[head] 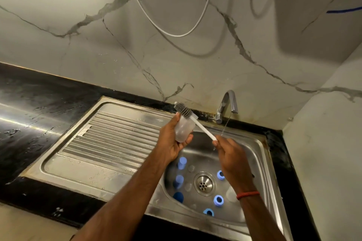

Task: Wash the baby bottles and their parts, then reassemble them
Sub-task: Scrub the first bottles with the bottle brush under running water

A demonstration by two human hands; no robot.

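Gripping the clear bottle [184,131] round its body above the sink's [254,154] far left edge, the left hand [171,144] is steadying something light, stiff and likely slippery (wet plastic), while the right hand [229,155] is pinching the brush [195,121] by its handle.

There is one clear bottle [184,130], one brush [183,110], one tap [227,103] and one sink [260,162] with one drain [204,183]. In the basin I count three blue rings [218,200], two light blue caps [182,163] and one dark blue piece [178,197]. The small clear parts there are too faint to count.
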